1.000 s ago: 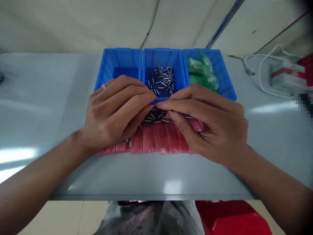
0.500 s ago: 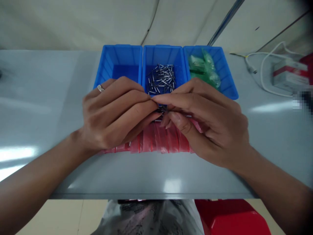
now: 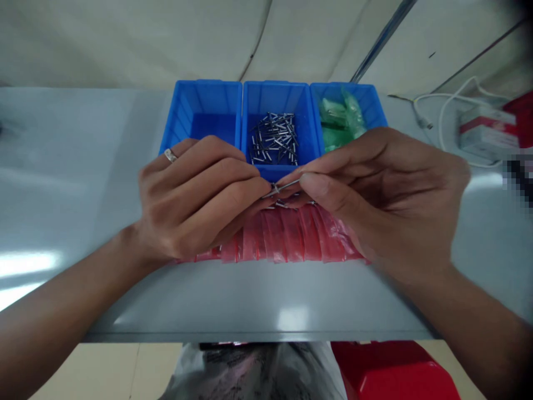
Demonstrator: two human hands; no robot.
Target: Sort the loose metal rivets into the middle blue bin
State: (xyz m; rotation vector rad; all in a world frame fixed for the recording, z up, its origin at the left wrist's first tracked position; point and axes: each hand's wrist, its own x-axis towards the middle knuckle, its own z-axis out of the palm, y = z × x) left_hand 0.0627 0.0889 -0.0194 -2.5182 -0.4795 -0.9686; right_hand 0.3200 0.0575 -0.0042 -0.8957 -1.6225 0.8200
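Observation:
Over the front of the bins, my two hands meet at the fingertips. My right hand pinches a thin metal blind rivet between thumb and fingers. The rivet's other end reaches the fingertips of my left hand, which is closed with its back up; whatever it holds is hidden beneath the fingers. Under the hands lies a row of pink plastic bags, with some loose metal pieces showing at their upper edge. Behind, the middle blue bin contains a heap of similar rivets.
The left blue bin has a bare floor where visible. Green plastic packets fill part of the right blue bin. A white cable and a red-and-white box lie at right. A red stool stands below the table edge.
My right hand has shifted right and turned, bringing the pinched rivet into view. My left hand has stayed nearly in place.

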